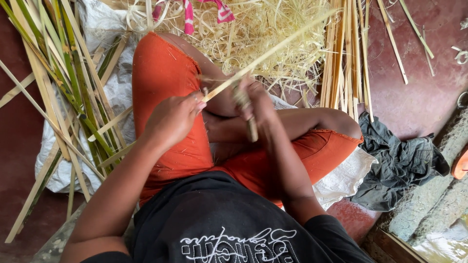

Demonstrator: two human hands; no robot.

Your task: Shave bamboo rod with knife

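**Desk:** What sits nearest the lens?

**Photographer:** A black shirt with pale lettering [234,234], then crossed legs in orange shorts [168,97]. The person sits on a white woven sack [348,178] spread over a dark red floor [424,92].

**Desk:** And the hands?

**Photographer:** Both are raised just above the orange shorts. The left hand [170,119] is curled closed around the near end of a long pale bamboo strip [273,48], thumb and fingertips pinching it. The right hand [256,104] is closed around a knife handle [252,129] that juts down from the fist; the blade end is hidden where it meets the strip, so I cannot tell how it lies against it.

**Desk:** Where does the strip run from there?

**Photographer:** It starts in the left hand's pinch, passes just above the right hand's knuckles, and rises away to the upper right, well beyond the shorts, over a heap of straw-coloured shavings [263,34].

**Desk:** Around the shorts?

**Photographer:** To their left, a fan of green and tan split bamboo lengths [63,83] lies across the sack and floor. To their right, a crumpled dark grey cloth [399,160] touches the sack's edge. Beyond that cloth, a bundle of straight tan slats [346,63] stands beside the shavings. Farthest off, past the shavings, a pink-and-white cloth [222,10].
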